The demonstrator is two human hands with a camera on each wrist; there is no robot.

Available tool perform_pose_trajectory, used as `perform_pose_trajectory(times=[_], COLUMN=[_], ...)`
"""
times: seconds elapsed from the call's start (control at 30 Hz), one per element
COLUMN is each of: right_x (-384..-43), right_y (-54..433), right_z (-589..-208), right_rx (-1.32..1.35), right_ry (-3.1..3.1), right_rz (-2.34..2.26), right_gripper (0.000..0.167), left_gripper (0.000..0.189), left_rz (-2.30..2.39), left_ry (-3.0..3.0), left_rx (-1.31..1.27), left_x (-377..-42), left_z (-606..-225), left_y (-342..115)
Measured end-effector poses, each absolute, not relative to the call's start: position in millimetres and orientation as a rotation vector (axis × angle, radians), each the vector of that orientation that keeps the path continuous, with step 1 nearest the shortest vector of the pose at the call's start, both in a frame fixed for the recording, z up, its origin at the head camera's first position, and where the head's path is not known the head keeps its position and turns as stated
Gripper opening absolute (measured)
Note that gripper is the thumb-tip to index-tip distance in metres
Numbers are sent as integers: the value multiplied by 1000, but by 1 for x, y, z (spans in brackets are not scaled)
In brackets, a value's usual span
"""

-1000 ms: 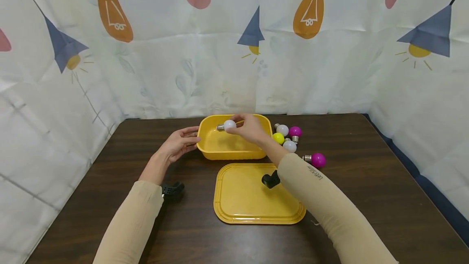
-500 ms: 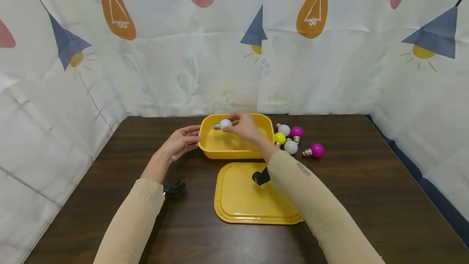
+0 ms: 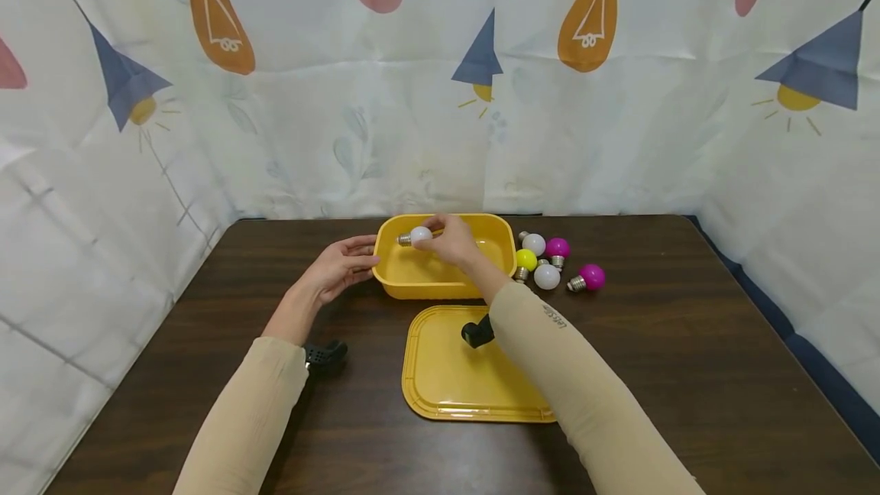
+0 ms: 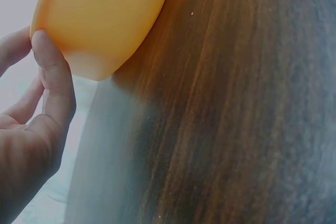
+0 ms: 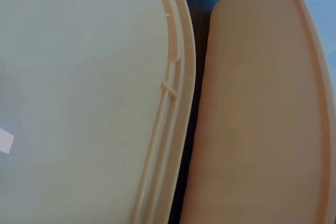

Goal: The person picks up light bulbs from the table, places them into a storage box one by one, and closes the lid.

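In the head view my right hand [image 3: 454, 241] pinches a white light bulb [image 3: 421, 234] by its round end, over the yellow container [image 3: 429, 290]. The bulb lies sideways with its metal screw base pointing left. My left hand [image 3: 341, 267] touches the left end of the container, fingers fairly straight. From the left wrist, the thumb and fingers of this left hand [image 4: 39, 114] meet the edge of the container [image 4: 110, 14]. The right wrist view shows the container's outer wall [image 5: 257, 108], while the right hand is out of that picture.
A yellow lid [image 3: 474, 380] lies in front of the container, partly covered by the right forearm. Right of the container sit white bulbs [image 3: 546, 276], a yellow bulb [image 3: 525, 260] and magenta bulbs [image 3: 591, 276] on the dark wooden table [image 3: 687, 373]. A printed curtain [image 3: 344, 136] hangs behind.
The right hand has moved slightly left over the container with the white bulb. The lone magenta bulb has shifted a little toward the back. My left hand keeps its place.
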State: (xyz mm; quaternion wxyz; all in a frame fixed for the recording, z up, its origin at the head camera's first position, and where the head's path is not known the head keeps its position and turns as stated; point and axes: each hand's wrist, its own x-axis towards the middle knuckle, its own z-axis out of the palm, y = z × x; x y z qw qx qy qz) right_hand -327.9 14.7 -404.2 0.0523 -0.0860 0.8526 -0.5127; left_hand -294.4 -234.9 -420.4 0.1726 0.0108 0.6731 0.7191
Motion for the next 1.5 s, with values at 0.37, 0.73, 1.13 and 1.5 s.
perform_pose_trajectory(times=[0.37,0.73,1.13,1.5], right_x=[-329,-328,-327,-328], right_y=[8,0,-5,-2], right_z=[-407,-412,-418,-416], right_rx=[-269,-249,-269,-308], right_ry=[2652,2674,2673,2704], right_rz=[-1488,-1466,-1383,-1349], right_gripper=[36,35,35,43], left_gripper=[62,60,62,61], left_rz=[2039,2039,2014,2020], left_ry=[1912,1917,1929,1929], left_rx=[78,83,73,81], left_x=[-293,-296,-290,-293], left_z=[-419,-420,-421,-422], left_y=[-234,-232,-236,-234])
